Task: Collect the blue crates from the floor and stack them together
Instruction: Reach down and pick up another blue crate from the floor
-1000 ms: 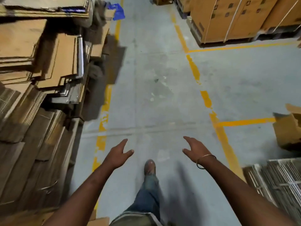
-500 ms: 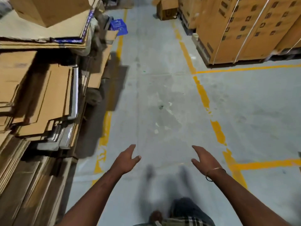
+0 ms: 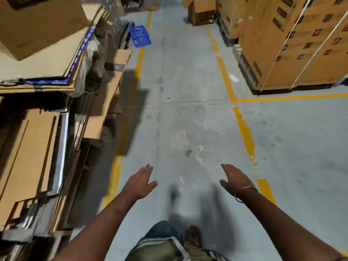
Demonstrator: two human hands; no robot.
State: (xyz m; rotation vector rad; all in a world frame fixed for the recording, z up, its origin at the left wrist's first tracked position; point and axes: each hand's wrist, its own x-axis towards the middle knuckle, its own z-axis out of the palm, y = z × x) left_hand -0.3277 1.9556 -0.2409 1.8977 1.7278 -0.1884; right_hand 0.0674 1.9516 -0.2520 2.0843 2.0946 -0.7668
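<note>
Both the left hand (image 3: 140,182) and right hand (image 3: 236,178) reach forward, grip wide and empty; one blue crate (image 3: 140,36) sits uncollected on the floor (image 3: 188,72) far ahead.

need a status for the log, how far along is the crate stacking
Done: nothing visible; no stack in view. In hand: nothing; left hand and right hand are both open and empty. Left: one blue crate sits on the floor far ahead, beside the cardboard piles.
</note>
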